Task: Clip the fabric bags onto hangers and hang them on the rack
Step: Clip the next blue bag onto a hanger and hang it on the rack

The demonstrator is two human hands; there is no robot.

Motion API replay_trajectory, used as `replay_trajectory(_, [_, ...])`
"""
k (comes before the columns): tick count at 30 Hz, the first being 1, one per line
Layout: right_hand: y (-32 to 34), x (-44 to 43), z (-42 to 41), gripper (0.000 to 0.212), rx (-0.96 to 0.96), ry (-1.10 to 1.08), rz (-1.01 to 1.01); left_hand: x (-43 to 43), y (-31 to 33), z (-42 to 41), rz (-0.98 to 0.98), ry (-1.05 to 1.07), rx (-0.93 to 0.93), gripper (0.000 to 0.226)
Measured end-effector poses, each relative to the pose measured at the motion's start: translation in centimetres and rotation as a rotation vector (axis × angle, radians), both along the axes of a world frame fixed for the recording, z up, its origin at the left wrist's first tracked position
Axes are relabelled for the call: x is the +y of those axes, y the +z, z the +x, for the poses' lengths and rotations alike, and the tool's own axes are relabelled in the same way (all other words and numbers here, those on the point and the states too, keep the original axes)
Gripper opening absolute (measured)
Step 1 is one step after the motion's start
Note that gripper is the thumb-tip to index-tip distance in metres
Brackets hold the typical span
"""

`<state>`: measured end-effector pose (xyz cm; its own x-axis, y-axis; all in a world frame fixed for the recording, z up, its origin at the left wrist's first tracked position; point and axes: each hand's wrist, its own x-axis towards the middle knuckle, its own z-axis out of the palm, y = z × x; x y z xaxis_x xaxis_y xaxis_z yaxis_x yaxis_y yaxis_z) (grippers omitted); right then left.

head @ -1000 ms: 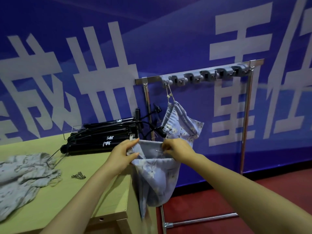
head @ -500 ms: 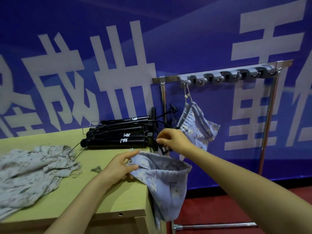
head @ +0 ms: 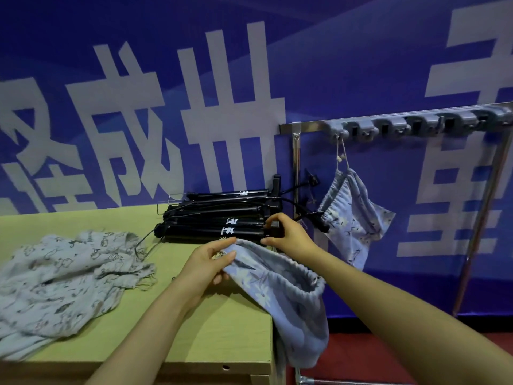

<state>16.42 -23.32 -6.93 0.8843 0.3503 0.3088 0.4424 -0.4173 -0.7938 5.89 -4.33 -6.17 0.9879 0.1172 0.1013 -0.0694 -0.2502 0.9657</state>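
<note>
Left hand [head: 206, 266] pinches the floral drawstring bag [head: 280, 290] (over the table's [head: 222, 337] right edge); right hand [head: 291, 237] grips a black hanger [head: 200, 232].

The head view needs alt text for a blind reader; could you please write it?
The left hand pinches a blue floral bag draped over the table edge, while the right hand grips a black hanger on the stack. A second bag hangs on the rack.
</note>
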Motion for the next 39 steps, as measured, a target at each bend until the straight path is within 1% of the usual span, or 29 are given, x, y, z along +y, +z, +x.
replay_trajectory(4, [0.3,0.0,0.5,0.025,-0.066,-0.039,-0.015,0.0,-0.6,1.1,-0.043,0.045,-0.019,0.025])
replay_trajectory(7, [0.2,-0.4,0.5,0.019,-0.086,-0.021,0.013,-0.2,-1.0,1.7,-0.087,0.079,0.0,0.022])
replay_trajectory(10, [0.4,-1.1,0.1,0.018,-0.126,-0.007,0.062,-0.9,-0.9,2.5,-0.168,0.143,0.05,0.027])
replay_trajectory(12, [1.0,-1.7,-0.4,0.017,-0.143,-0.004,0.093,-1.4,-0.9,3.4,-0.267,0.212,0.1,0.031])
replay_trajectory(16, [1.7,-2.7,-1.2,0.016,-0.167,0.025,0.144,-2.3,-0.6,5.1,-0.457,0.327,0.156,0.047])
replay_trajectory(21, [1.5,-6.0,-1.5,0.015,-0.116,0.064,0.237,-2.7,-0.2,6.0,-0.765,0.313,0.239,0.053])
replay_trajectory(22, [1.3,-6.6,-1.6,0.015,-0.104,0.07,0.237,-2.4,-0.4,6.4,-0.799,0.316,0.243,0.062])
replay_trajectory(23, [1.2,-7.2,-1.7,0.016,-0.096,0.079,0.247,-2.1,-0.9,7.0,-0.815,0.321,0.244,0.078])
replay_trajectory(25, [0.9,-8.0,-1.7,0.02,-0.085,0.062,0.261,-1.3,-3.1,9.2,-0.795,0.374,0.253,0.105])
replay_trajectory(26, [0.9,-8.3,-1.8,0.021,-0.082,0.035,0.254,-1.3,-3.8,10.1,-0.785,0.398,0.261,0.11])
replay_trajectory(27, [1.0,-8.3,-2.0,0.022,-0.087,0.001,0.238,-1.8,-3.9,10.4,-0.789,0.412,0.258,0.109])
replay_trajectory(28, [1.2,-8.3,-2.2,0.027,-0.129,-0.062,0.206,-2.6,-3.6,10.3,-0.82,0.428,0.246,0.099])
replay_trajectory(29, [1.6,-8.2,-2.6,0.032,-0.226,-0.148,0.177,-3.8,-2.8,9.7,-0.844,0.449,0.222,0.084])
replay_trajectory(30, [2.0,-8.0,-3.1,0.033,-0.378,-0.236,0.167,-5.2,-1.7,8.7,-0.851,0.473,0.203,0.069])
replay_trajectory(31, [2.6,-7.5,-3.9,0.028,-0.56,-0.285,0.17,-6.4,-0.6,7.8,-0.85,0.494,0.195,0.058])
replay_trajectory(32, [3.1,-7.0,-4.6,0.019,-0.725,-0.286,0.181,-7.5,0.2,7.1,-0.841,0.517,0.19,0.053])
replay_trajectory(33, [3.4,-6.5,-5.2,0.014,-0.844,-0.245,0.175,-8.3,0.6,7.0,-0.833,0.535,0.188,0.05])
replay_trajectory(34, [3.3,-5.8,-5.6,0.016,-0.925,-0.194,0.157,-8.7,0.8,7.2,-0.841,0.552,0.182,0.05])
replay_trajectory(35, [3.1,-5.3,-6.1,0.021,-0.935,-0.154,0.125,-9.2,1.0,7.3,-0.858,0.557,0.175,0.05])
replay_trajectory(36, [2.6,-4.7,-6.5,0.028,-0.863,-0.139,0.089,-9.7,1.2,7.4,-0.869,0.548,0.174,0.05])
replay_trajectory(37, [2.0,-4.4,-6.9,0.035,-0.711,-0.13,0.078,-10.1,1.3,7.4,-0.88,0.532,0.175,0.052])
replay_trajectory(38, [1.7,-4.1,-7.0,0.039,-0.485,-0.122,0.114,-10.4,1.4,7.4,-0.883,0.508,0.176,0.054])
replay_trajectory(39, [1.5,-4.0,-7.2,0.041,-0.225,-0.087,0.233,-10.5,1.4,7.4,-0.882,0.469,0.18,0.057])
